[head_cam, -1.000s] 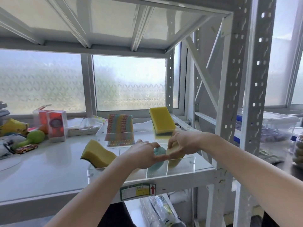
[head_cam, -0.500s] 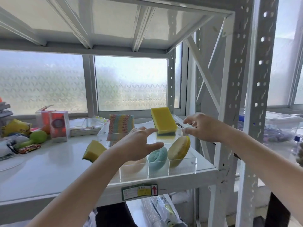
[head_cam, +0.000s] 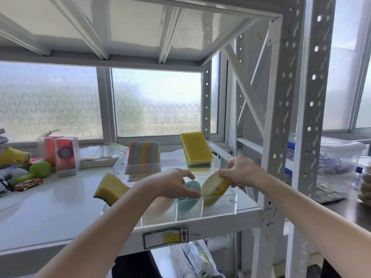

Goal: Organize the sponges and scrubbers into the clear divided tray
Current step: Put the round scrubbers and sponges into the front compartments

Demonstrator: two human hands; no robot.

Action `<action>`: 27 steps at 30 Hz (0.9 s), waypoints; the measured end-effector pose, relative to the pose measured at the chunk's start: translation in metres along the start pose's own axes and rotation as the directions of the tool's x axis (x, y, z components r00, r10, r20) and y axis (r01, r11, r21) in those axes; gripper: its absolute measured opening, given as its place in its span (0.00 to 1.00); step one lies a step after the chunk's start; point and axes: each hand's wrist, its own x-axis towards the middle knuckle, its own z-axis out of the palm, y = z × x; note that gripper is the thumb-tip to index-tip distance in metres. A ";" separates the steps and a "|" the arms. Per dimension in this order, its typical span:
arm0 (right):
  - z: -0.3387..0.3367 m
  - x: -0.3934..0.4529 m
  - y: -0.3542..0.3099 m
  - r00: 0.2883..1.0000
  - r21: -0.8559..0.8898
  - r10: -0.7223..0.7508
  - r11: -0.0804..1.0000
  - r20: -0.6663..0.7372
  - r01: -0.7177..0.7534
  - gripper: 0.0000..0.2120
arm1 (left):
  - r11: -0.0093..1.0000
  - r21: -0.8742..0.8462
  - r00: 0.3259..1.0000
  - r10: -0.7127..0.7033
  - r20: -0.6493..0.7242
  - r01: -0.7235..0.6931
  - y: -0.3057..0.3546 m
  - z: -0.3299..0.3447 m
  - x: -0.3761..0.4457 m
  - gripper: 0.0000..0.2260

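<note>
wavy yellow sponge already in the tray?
No, the wavy yellow sponge lies on the white shelf, outside and to the left of the clear divided tray.

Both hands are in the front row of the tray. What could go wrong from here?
1. The right hand pinches only the top edge of the round yellow scrubber, which stands tilted in its slot; it may flop over the divider onto the teal scrubber.
2. The clear tray sits at the shelf's front edge; a push from the left hand could slide it off.
3. The yellow sponge lies outside the tray and could be missed.
</note>
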 end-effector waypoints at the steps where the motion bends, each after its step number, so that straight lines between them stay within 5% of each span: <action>1: 0.000 0.001 0.000 1.000 0.018 -0.010 1.000 -0.020 0.010 0.14 | 1.000 0.002 1.000 -0.002 0.010 0.002 0.000 0.000 0.001 0.28; 9: -0.006 0.006 -0.002 1.000 0.188 -0.014 0.982 -0.011 0.016 0.12 | 0.996 0.086 1.000 0.017 -0.014 -0.016 0.003 -0.002 0.007 0.28; 27: 0.003 0.006 0.002 0.999 0.113 -0.043 0.993 0.003 0.042 0.18 | 0.997 0.055 0.998 0.054 -0.037 -0.052 -0.001 -0.001 0.008 0.32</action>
